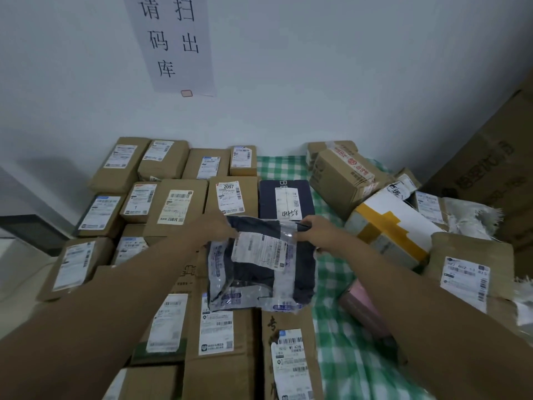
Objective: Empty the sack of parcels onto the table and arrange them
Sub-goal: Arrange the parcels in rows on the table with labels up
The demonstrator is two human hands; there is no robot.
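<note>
Desk (331, 336) against a white wall, covered with a green-and-white checked cloth (281, 167). Left and centre packed with brown cardboard parcels lying flat, labels up, in rough rows; one reads "2097" (232, 196). Just behind the hands, a dark navy box (285, 199) with a handwritten number on its label.

Right side is a loose heap: a tilted brown carton (343, 180) with red-printed tape, a white box (392, 226) banded in yellow tape, a padded brown mailer (473, 267), and a pink parcel (366, 310) partly hidden under the right forearm. Frayed white woven material (473, 217), perhaps the sack, lies at the far right among the heap. A large brown carton (490, 168) stands at the right edge.

Paper notice (173, 41) with Chinese characters on the wall above.

A dark plastic mailer bag (259, 269) rests on top of the cardboard parcels at centre. Left hand (217, 228) pinches its far left corner; right hand (314, 228) pinches its far right edge.
</note>
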